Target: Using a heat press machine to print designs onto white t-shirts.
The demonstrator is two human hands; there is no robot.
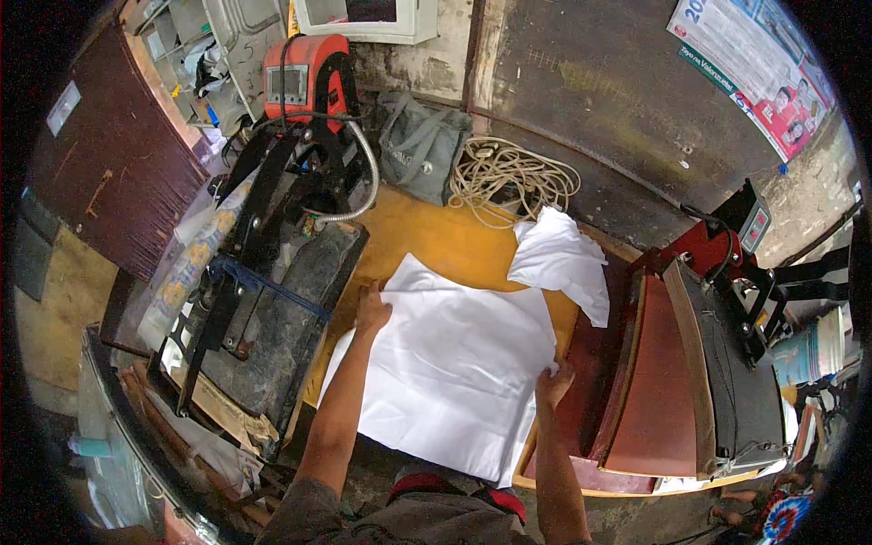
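A large white cloth (454, 363) is spread over the yellow tabletop (409, 227) in front of me, its lower part reaching past the near edge. My left hand (372, 309) is closed at the cloth's upper left edge, fingers curled against it. At the right edge my right hand (556, 381) pinches the fabric, which bunches slightly between thumb and fingers. Soft creases run across the cloth's middle. Beyond it, a second white cloth (559, 263) lies crumpled at the table's far right.
To the left stands a heat press (272, 309) with a red control box (304, 77) and metal hose. Another press (727, 363) is on the right beside dark red boards (658, 381). A coiled beige cable (513, 177) and grey bag (418, 145) sit at the back.
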